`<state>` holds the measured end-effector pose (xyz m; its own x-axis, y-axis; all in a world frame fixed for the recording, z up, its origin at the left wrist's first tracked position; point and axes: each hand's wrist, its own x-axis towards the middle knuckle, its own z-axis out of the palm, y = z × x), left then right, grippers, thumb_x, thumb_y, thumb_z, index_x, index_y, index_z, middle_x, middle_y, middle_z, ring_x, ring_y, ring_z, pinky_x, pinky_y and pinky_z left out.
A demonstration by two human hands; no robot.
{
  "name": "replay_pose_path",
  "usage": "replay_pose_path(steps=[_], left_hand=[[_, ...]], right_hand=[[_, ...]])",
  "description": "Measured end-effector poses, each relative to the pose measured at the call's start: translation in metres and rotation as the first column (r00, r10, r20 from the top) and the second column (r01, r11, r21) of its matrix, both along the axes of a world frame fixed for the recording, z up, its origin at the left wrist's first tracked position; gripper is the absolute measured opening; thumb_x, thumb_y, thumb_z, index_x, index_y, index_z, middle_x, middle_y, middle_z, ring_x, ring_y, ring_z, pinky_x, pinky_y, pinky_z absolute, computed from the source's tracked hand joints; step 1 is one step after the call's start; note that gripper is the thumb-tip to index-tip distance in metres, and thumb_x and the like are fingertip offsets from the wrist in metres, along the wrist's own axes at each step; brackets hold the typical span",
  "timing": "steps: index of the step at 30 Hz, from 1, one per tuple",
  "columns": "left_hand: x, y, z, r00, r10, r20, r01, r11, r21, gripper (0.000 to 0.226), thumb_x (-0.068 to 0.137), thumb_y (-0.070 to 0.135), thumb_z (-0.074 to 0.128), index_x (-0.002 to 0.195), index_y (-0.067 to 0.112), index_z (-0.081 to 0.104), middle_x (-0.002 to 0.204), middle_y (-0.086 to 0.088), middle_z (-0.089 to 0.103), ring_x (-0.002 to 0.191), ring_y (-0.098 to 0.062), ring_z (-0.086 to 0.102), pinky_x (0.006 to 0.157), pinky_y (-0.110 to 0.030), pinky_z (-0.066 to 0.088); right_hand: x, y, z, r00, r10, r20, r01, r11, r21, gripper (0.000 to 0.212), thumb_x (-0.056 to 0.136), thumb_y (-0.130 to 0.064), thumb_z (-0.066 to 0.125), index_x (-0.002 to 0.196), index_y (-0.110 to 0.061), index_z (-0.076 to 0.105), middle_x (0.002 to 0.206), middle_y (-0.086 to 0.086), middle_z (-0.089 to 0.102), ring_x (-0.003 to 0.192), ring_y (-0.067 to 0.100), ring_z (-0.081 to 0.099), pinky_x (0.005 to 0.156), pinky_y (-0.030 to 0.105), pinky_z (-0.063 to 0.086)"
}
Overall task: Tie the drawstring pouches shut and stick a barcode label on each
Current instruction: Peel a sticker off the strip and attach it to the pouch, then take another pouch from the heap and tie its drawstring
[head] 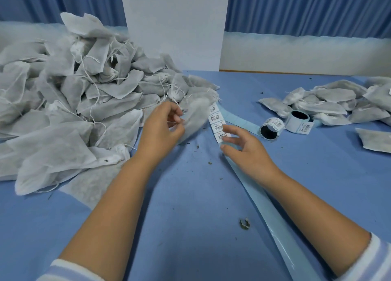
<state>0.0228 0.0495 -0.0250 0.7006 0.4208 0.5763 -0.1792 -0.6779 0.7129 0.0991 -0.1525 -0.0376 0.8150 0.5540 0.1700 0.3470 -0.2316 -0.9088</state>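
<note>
the left hand [163, 128] pinches a pouch [195, 120] (blurred). the right hand [245, 147], fingers spread, touches the label strip [215, 120] on the blue table [190, 196].

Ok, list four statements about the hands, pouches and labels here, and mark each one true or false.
1. The left hand grips a grey-white fabric drawstring pouch. True.
2. The larger heap of pouches lies on the person's right. False: the larger heap lies on the left and the smaller heap on the right.
3. The right hand has its fingers at the strip of white barcode labels on pale blue backing. True.
4. Only one label roll sits on the blue-covered table. False: there are two black-cored label rolls, side by side, the nearer roll and the farther roll.
</note>
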Motion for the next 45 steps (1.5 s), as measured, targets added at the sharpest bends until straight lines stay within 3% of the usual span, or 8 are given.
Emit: replay_pose_path(steps=[8, 13, 17, 23, 30, 38, 42, 45], left_hand=[[-0.012, -0.017, 0.01, 0.978, -0.119, -0.173, 0.156, 0.963, 0.219, 0.044, 0.076, -0.014, 0.051, 0.106, 0.013, 0.068, 0.086, 0.007, 0.044, 0.076, -0.004, 0.047, 0.072, -0.009, 0.038], [-0.018, -0.02, 0.011, 0.95, -0.105, -0.294, 0.18, 0.954, 0.241, 0.031, 0.073, 0.016, 0.058, 0.101, 0.016, 0.073, 0.091, 0.008, 0.05, 0.075, -0.005, 0.051, 0.072, -0.024, 0.042], [-0.014, -0.033, 0.013, 0.927, -0.161, -0.34, 0.323, 0.802, 0.502, 0.056, 0.071, 0.05, 0.079, 0.117, 0.02, 0.068, 0.112, 0.004, 0.066, 0.101, -0.016, 0.062, 0.089, -0.038, 0.046], [-0.007, -0.033, 0.001, 0.9, -0.143, -0.411, 0.299, 0.889, 0.347, 0.061, 0.087, 0.033, 0.072, 0.143, 0.029, 0.048, 0.121, 0.006, 0.067, 0.107, -0.016, 0.059, 0.084, -0.023, 0.041], [-0.006, -0.029, -0.001, 0.927, -0.143, -0.348, 0.261, 0.911, 0.319, 0.064, 0.086, 0.026, 0.074, 0.143, 0.029, 0.046, 0.127, 0.012, 0.06, 0.105, 0.001, 0.048, 0.078, -0.004, 0.031], [-0.01, -0.026, -0.001, 0.932, -0.1, -0.349, 0.202, 0.941, 0.27, 0.08, 0.087, 0.02, 0.071, 0.153, 0.027, 0.027, 0.154, 0.009, 0.032, 0.116, -0.011, 0.057, 0.093, -0.029, 0.044], [-0.01, -0.025, -0.001, 0.916, -0.083, -0.393, 0.205, 0.938, 0.28, 0.082, 0.087, 0.025, 0.071, 0.153, 0.03, 0.024, 0.154, 0.011, 0.03, 0.119, -0.005, 0.055, 0.092, -0.028, 0.044], [-0.01, -0.025, -0.001, 0.91, -0.088, -0.405, 0.219, 0.932, 0.29, 0.082, 0.087, 0.029, 0.072, 0.153, 0.031, 0.024, 0.155, 0.013, 0.03, 0.12, -0.004, 0.055, 0.094, -0.032, 0.048]], right_hand=[[0.001, -0.004, 0.003, 0.966, 0.024, 0.256, -0.022, 1.0, -0.011, 0.074, 0.081, -0.009, 0.072, 0.137, -0.043, 0.037, 0.134, -0.023, 0.036, 0.119, -0.007, 0.043, 0.076, 0.012, 0.047], [0.0, -0.006, 0.0, 0.963, 0.096, 0.251, -0.063, 0.989, -0.135, 0.016, 0.085, -0.016, 0.072, 0.099, -0.024, 0.072, 0.089, -0.012, 0.07, 0.082, 0.0, 0.06, 0.069, 0.014, 0.039], [-0.01, -0.003, 0.004, 0.949, 0.129, 0.287, -0.116, 0.991, -0.062, 0.012, 0.084, -0.013, 0.075, 0.093, -0.021, 0.074, 0.085, -0.012, 0.069, 0.077, 0.0, 0.059, 0.07, 0.011, 0.042], [-0.012, -0.003, 0.01, 0.984, 0.138, 0.115, -0.142, 0.99, 0.027, 0.013, 0.083, -0.016, 0.076, 0.094, -0.023, 0.075, 0.089, -0.008, 0.075, 0.084, 0.008, 0.069, 0.081, 0.029, 0.056], [-0.012, -0.003, 0.018, 0.963, 0.051, -0.266, 0.026, 0.96, 0.277, 0.009, 0.088, -0.018, 0.07, 0.083, -0.02, 0.078, 0.087, -0.003, 0.075, 0.082, 0.004, 0.067, 0.061, 0.017, 0.051], [-0.006, -0.005, 0.032, 0.672, 0.304, -0.675, 0.152, 0.836, 0.527, 0.016, 0.095, -0.013, 0.044, 0.079, -0.015, 0.05, 0.076, 0.002, 0.066, 0.062, 0.013, 0.055, 0.045, 0.02, 0.037], [-0.004, -0.007, 0.03, 0.814, 0.126, -0.567, 0.178, 0.875, 0.451, 0.011, 0.094, -0.011, 0.05, 0.085, -0.015, 0.052, 0.072, 0.0, 0.064, 0.056, 0.011, 0.05, 0.046, 0.02, 0.033], [-0.006, -0.008, 0.022, 0.995, -0.021, -0.1, 0.041, 0.978, 0.204, 0.026, 0.09, -0.002, 0.059, 0.107, -0.021, 0.059, 0.103, -0.008, 0.066, 0.062, 0.008, 0.054, 0.058, 0.016, 0.039]])
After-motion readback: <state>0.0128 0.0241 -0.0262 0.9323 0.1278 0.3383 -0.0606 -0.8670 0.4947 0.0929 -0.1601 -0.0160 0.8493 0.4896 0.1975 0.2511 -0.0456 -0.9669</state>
